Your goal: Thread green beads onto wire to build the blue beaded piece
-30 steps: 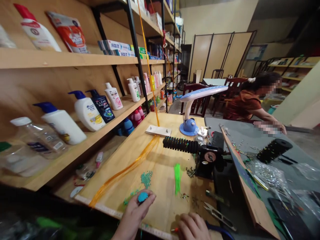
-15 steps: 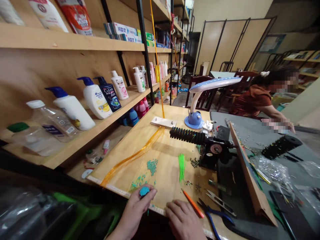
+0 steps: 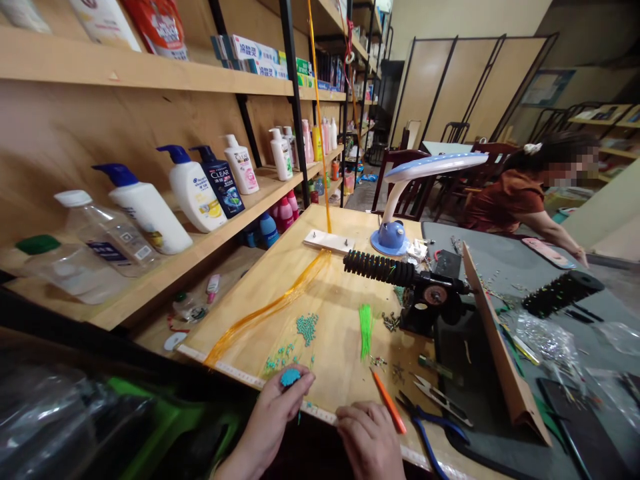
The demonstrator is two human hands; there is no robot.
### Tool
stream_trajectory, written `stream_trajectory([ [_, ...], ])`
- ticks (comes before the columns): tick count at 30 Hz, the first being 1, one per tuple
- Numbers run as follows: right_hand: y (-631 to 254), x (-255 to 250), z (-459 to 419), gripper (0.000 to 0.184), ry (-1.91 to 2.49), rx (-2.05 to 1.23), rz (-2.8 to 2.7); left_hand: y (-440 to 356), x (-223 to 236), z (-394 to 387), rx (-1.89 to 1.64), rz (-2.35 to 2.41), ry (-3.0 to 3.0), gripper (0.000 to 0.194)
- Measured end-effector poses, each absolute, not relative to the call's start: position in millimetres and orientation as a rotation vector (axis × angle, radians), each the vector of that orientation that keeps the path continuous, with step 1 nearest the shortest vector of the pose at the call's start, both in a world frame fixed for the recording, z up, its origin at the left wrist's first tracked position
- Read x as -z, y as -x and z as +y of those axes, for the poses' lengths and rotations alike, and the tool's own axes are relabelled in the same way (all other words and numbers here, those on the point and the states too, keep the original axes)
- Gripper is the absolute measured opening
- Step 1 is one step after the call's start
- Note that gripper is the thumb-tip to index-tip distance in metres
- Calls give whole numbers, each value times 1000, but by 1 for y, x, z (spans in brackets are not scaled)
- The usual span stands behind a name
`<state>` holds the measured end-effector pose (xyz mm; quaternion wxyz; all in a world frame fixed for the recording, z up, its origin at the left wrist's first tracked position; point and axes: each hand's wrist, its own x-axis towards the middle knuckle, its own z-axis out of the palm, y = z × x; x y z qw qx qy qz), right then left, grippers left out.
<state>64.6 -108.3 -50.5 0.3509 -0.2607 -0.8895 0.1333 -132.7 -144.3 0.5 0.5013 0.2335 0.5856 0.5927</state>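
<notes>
My left hand (image 3: 277, 403) is at the table's front edge, thumb and fingers closed on a small turquoise beaded piece (image 3: 291, 377). A short turquoise strand hangs below that hand. Just to the right, my right hand (image 3: 369, 433) rests by the edge with its fingers curled together; anything inside them is hidden. Ahead of the left hand lie loose turquoise beads (image 3: 307, 329), some scattered toward the edge. Close to my right hand are an orange pen-like tool (image 3: 389, 400), blue-handled pliers (image 3: 425, 427) and metal thread snips (image 3: 440, 399).
Orange threads (image 3: 270, 310) run across the wooden table from a clamped white bar (image 3: 329, 241). Bright green strands (image 3: 365, 331), a black ribbed roller device (image 3: 385, 270) and a blue lamp (image 3: 390, 237) stand farther back. Shelves with bottles line the left; a person (image 3: 510, 193) sits at the right.
My right hand has shifted slightly to the right, and its fingers are more curled than before. The left hand still holds the beaded piece. The view has moved a little.
</notes>
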Motion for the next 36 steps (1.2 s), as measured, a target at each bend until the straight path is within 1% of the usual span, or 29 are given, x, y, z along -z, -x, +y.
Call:
stream_trajectory([
  [6,-61,58,-105,17,946,-799,-2107,132,0,-146,-1395,1367,-533,44],
  [9,-56,55,-97,28,1078,-1147,-1862,130,5,-143,-1375,1349,-513,46],
  [11,-50,51,-91,35,1085,-1381,-1691,129,8,-139,-1367,1340,-502,48],
  [15,-42,48,-81,47,1083,-1716,-1359,128,9,-132,-1359,1331,-543,48],
  [17,-43,46,-81,49,1099,-1734,-1301,128,8,-130,-1343,1339,-579,47],
  [20,-51,44,-83,43,1125,-1558,-1455,129,8,-131,-1306,1348,-657,45],
  [22,-57,42,-86,39,1134,-1501,-1534,131,9,-134,-1280,1343,-691,44],
  [26,-60,43,-86,41,1092,-1685,-1345,130,1,-135,-1231,1285,-775,40],
  [29,-53,50,-84,41,968,-1815,-1148,123,-6,-131,-1235,1230,-861,37],
  [31,-45,55,-82,43,887,-1832,-1045,117,-5,-126,-1270,1231,-811,39],
  [34,-35,61,-79,53,846,-1803,-886,109,10,-114,-1277,1217,-701,42],
  [36,-32,63,-77,59,868,-1765,-799,106,22,-107,-1249,1190,-682,48],
])
